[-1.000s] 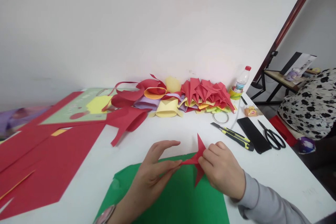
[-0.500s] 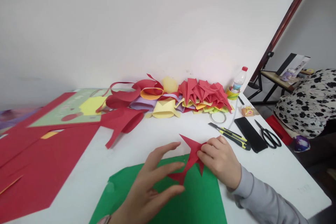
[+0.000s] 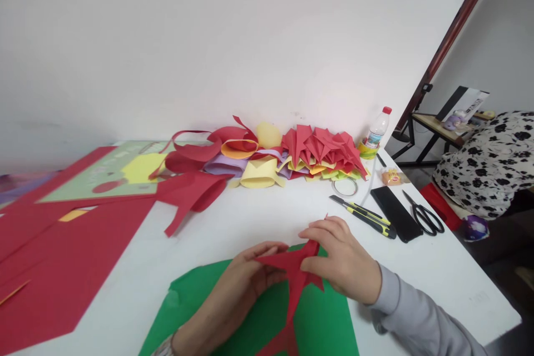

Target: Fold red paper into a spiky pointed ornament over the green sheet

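A red folded paper shape (image 3: 295,278) with several pointed ends is held above a green sheet of paper (image 3: 187,295) on the white table. My right hand (image 3: 342,258) pinches its upper right part between thumb and fingers. From the left, my left hand (image 3: 250,278) reaches behind the paper's left point, its fingers bent against it and partly hidden. The lower forked end of the red paper hangs over the green sheet, toward me.
Red, yellow and purple paper pieces (image 3: 258,172) line the wall. Large red sheets (image 3: 83,267) lie left. On the right are a utility knife (image 3: 367,218), a black slab (image 3: 396,214), scissors (image 3: 425,216), a tape roll (image 3: 344,187) and a bottle (image 3: 379,128).
My left hand, spread apart from the paper before, has come in against it. The red paper has turned and moved nearer to me, and my right hand has shifted its grip.
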The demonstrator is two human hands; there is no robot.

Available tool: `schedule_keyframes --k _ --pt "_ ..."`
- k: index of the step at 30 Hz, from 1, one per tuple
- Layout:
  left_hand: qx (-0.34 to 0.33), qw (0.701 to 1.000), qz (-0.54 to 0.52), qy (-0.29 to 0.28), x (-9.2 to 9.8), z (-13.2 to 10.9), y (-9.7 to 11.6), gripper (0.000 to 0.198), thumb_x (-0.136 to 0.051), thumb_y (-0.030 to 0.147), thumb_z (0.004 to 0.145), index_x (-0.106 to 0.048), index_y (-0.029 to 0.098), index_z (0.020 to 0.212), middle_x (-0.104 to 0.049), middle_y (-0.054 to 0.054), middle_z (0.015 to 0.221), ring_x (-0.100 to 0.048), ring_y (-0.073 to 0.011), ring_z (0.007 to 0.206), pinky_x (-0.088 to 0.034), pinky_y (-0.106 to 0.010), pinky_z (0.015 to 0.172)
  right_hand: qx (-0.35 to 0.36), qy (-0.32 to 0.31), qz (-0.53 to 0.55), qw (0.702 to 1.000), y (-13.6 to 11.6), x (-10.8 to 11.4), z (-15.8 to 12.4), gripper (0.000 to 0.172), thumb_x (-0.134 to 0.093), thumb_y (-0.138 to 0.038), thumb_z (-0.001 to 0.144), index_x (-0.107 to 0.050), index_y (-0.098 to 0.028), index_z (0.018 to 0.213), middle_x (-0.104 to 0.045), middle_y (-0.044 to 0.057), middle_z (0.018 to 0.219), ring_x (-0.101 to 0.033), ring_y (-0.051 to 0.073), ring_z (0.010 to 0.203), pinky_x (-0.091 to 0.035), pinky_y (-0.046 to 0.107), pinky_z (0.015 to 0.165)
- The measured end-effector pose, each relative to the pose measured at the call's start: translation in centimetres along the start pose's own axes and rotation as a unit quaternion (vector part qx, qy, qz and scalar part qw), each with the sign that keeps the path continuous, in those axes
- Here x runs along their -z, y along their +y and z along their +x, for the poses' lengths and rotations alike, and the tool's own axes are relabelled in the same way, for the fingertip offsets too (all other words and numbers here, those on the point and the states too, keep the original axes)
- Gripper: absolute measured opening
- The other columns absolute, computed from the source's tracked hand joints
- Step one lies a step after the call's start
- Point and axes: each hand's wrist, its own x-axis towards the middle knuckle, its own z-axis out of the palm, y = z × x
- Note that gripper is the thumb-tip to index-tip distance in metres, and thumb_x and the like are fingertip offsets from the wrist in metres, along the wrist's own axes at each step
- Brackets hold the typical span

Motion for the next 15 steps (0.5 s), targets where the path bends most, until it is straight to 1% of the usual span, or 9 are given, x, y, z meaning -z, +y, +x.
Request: schedule_keyframes --k 1,4,6,7,9,10,12,14,15 --pt "0.012 1.000 -0.007 -0.008 0.2 0.1 0.2 0.014 -0.078 0.025 0.066 -0.077 0.017 0.077 -0.076 -0.003 0.080 -0.067 -0.0197 0.077 -0.054 -0.031 0.073 0.003 -0.013 0.010 1.000 -0.1 0.0 -0.1 0.014 -0.056 -0.022 0.093 -0.069 -0.026 0.088 -0.060 0.007 0.121 -0.043 0.023 0.119 -0.035 0.045 0.101" --pt "0.064 0.995 0.002 -0.071 0.7 0.1 0.4 0.029 -0.072 0.040 0.074 -0.077 0.014 0.084 -0.077 -0.009 0.086 -0.068 -0.0253 0.082 -0.054 -0.038 0.078 0.014 -0.058 0.048 0.997 -0.3 0.3 -0.1 0.015 -0.056 -0.023 0.092 -0.070 -0.028 0.091 -0.055 0.008 0.128 -0.038 0.025 0.126 -0.031 0.050 0.106" --pt "0.079 0.991 0.022 -0.102 1.0 -0.3 0.4 0.031 -0.073 0.041 0.073 -0.077 0.016 0.091 -0.077 -0.009 0.095 -0.068 -0.0275 0.090 -0.052 -0.038 0.080 0.020 -0.098 0.070 0.992 -0.4 0.4 -0.1 0.014 -0.059 -0.024 0.090 -0.070 -0.030 0.095 -0.052 0.007 0.132 -0.035 0.026 0.129 -0.027 0.054 0.108" --pt "0.084 0.990 0.034 -0.108 1.1 -0.5 0.4 0.030 -0.076 0.039 0.071 -0.077 0.018 0.093 -0.077 -0.008 0.098 -0.067 -0.0273 0.092 -0.052 -0.036 0.080 0.022 -0.118 0.080 0.990 -0.5 0.5 -0.2 0.014 -0.061 -0.024 0.088 -0.070 -0.031 0.097 -0.050 0.007 0.134 -0.034 0.027 0.130 -0.024 0.055 0.109" --pt "0.093 0.989 0.042 -0.109 1.3 -0.8 0.4 0.029 -0.082 0.032 0.065 -0.078 0.020 0.091 -0.077 -0.006 0.098 -0.068 -0.0254 0.091 -0.052 -0.033 0.079 0.024 -0.153 0.100 0.983 -0.6 0.6 -0.2 0.020 -0.064 -0.022 0.084 -0.070 -0.033 0.099 -0.048 0.006 0.136 -0.030 0.027 0.133 -0.020 0.057 0.111" --pt "0.102 0.987 0.034 -0.120 1.3 -0.9 0.3 0.028 -0.084 0.030 0.063 -0.078 0.021 0.089 -0.078 -0.005 0.095 -0.069 -0.0239 0.087 -0.052 -0.032 0.077 0.024 -0.163 0.112 0.980 -0.7 0.5 -0.2 0.021 -0.065 -0.021 0.083 -0.070 -0.034 0.099 -0.047 0.004 0.137 -0.029 0.027 0.135 -0.018 0.057 0.112" --pt "0.118 0.979 0.008 -0.164 1.1 -0.9 0.1 0.028 -0.085 0.029 0.061 -0.078 0.020 0.087 -0.078 -0.004 0.088 -0.069 -0.0209 0.078 -0.052 -0.031 0.075 0.024 -0.170 0.138 0.975 -0.9 0.4 -0.3 0.024 -0.064 -0.018 0.082 -0.071 -0.035 0.097 -0.047 0.002 0.137 -0.027 0.025 0.136 -0.016 0.057 0.114" --pt "0.115 0.971 -0.007 -0.207 0.9 -0.7 -0.2 0.031 -0.086 0.026 0.061 -0.078 0.019 0.090 -0.076 -0.003 0.082 -0.067 -0.0182 0.072 -0.052 -0.029 0.071 0.026 -0.174 0.153 0.972 -1.1 0.3 -0.4 0.026 -0.064 -0.016 0.081 -0.072 -0.036 0.095 -0.046 0.001 0.138 -0.027 0.025 0.136 -0.015 0.056 0.114" --pt "0.111 0.970 -0.002 -0.217 0.7 -0.6 -0.4 0.032 -0.086 0.024 0.061 -0.077 0.018 0.091 -0.074 -0.002 0.079 -0.066 -0.0167 0.069 -0.052 -0.027 0.068 0.028 -0.175 0.159 0.971 -1.1 0.2 -0.4 0.026 -0.064 -0.015 0.080 -0.072 -0.035 0.095 -0.045 0.001 0.138 -0.028 0.025 0.136 -0.014 0.056 0.115"
